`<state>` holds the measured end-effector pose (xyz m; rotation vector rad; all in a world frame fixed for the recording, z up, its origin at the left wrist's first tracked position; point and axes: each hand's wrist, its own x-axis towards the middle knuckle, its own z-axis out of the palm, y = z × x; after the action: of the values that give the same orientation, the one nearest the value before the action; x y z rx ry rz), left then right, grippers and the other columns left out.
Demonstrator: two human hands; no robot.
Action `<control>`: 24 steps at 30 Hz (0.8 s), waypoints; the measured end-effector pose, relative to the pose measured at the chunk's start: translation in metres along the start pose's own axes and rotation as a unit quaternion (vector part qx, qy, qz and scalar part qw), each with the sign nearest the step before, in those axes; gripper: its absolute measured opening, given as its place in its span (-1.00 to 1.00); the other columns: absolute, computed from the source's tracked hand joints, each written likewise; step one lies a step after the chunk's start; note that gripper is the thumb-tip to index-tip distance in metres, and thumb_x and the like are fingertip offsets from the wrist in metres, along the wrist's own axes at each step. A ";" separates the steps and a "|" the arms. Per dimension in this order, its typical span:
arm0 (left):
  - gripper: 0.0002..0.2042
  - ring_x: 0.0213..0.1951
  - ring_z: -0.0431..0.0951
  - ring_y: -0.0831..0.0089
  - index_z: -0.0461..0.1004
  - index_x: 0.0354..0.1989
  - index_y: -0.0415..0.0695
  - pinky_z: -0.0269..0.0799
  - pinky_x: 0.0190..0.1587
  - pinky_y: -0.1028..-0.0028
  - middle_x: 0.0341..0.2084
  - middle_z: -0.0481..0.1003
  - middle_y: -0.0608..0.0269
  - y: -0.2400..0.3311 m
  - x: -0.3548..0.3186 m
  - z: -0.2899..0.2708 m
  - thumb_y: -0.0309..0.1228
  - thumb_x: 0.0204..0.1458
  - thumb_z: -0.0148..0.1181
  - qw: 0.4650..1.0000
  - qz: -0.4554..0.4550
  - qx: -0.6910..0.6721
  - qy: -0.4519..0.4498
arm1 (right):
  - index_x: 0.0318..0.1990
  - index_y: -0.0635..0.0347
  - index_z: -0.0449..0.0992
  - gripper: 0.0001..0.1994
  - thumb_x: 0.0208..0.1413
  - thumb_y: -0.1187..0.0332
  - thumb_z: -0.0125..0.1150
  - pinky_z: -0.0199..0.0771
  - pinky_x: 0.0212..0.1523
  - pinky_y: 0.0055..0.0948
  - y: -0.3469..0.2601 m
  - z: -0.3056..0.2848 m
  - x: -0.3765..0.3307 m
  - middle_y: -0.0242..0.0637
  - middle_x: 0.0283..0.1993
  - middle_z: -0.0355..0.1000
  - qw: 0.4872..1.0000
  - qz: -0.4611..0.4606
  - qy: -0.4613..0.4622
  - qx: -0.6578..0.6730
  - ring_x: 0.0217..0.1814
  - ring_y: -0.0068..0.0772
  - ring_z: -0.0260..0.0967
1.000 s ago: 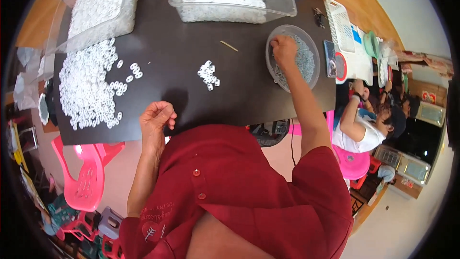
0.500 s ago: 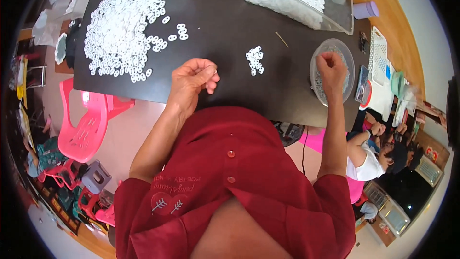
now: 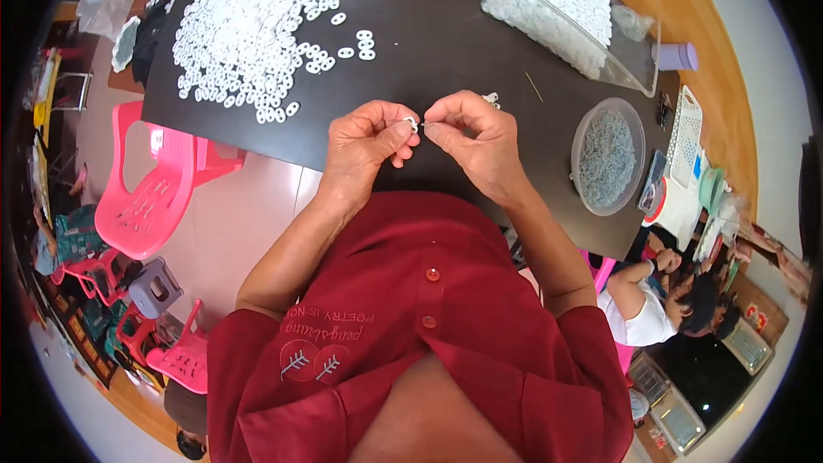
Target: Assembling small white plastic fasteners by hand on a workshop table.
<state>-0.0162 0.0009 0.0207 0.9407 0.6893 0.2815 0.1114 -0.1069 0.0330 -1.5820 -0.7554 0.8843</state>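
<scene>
Near the table's front edge, my left hand (image 3: pixel 367 144) is closed in a pinch on a small white plastic piece (image 3: pixel 411 123) with holes. My right hand (image 3: pixel 477 144) meets it fingertip to fingertip, pinching what looks like a small screw (image 3: pixel 423 125), mostly hidden by the fingers. A few white pieces (image 3: pixel 491 99) show just behind my right hand. On the right stands a round clear bowl (image 3: pixel 576 159) of small grey metal screws (image 3: pixel 607 159). To the left spreads a large heap of white two-hole oval pieces (image 3: pixel 244 30).
Clear bins stand at the back, one at right (image 3: pixel 634 77) part full of white pieces. A thin brass-coloured stick (image 3: pixel 534 87) lies on the dark table (image 3: pixel 446 34). A pink chair (image 3: pixel 154 189) is at left; another person (image 3: pixel 639 304) sits at right.
My right hand has left the bowl of screws and come across to the left hand. The left hand stays pinched; its white piece now shows more. The view has shifted slightly.
</scene>
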 end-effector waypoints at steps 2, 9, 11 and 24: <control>-0.92 -0.55 0.38 0.69 0.46 -0.34 -0.24 0.31 -0.51 0.70 -0.56 0.46 0.35 0.000 -0.001 -0.002 -0.49 0.06 0.09 1.000 0.007 0.012 0.004 | -0.33 0.26 0.45 -0.90 -0.04 0.58 0.19 0.34 -0.32 -0.68 -0.003 0.003 0.003 -0.46 -0.39 0.41 1.000 0.012 -0.007 -0.013 -0.36 -0.73 0.32; -0.92 -0.57 0.30 0.73 0.45 -0.36 -0.22 0.25 -0.52 0.71 -0.59 0.41 0.42 -0.003 -0.006 -0.004 -0.48 0.07 0.08 0.999 0.027 0.039 0.005 | -0.33 0.26 0.43 -0.89 -0.05 0.59 0.20 0.35 -0.33 -0.69 -0.002 0.008 0.004 -0.46 -0.41 0.41 0.998 0.006 -0.015 -0.057 -0.37 -0.73 0.33; -0.91 -0.54 0.33 0.72 0.46 -0.34 -0.23 0.27 -0.48 0.71 -0.56 0.43 0.40 -0.004 -0.008 -0.004 -0.46 0.08 0.08 0.997 0.040 0.062 0.005 | -0.34 0.26 0.43 -0.89 -0.05 0.59 0.19 0.35 -0.34 -0.69 -0.002 0.008 0.004 -0.45 -0.41 0.41 0.998 0.001 -0.015 -0.057 -0.38 -0.73 0.33; -0.90 -0.53 0.36 0.69 0.46 -0.32 -0.23 0.29 -0.50 0.69 -0.55 0.44 0.39 -0.015 -0.007 -0.007 -0.46 0.07 0.09 0.991 0.043 0.109 0.071 | -0.38 0.29 0.42 -0.90 -0.06 0.63 0.19 0.37 -0.36 -0.67 0.014 0.026 0.010 -0.40 -0.43 0.41 0.998 -0.028 0.014 -0.055 -0.40 -0.70 0.35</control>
<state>-0.0269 -0.0066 0.0086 1.1684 0.8231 0.3570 0.0940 -0.0878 0.0149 -1.6570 -0.8369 0.7897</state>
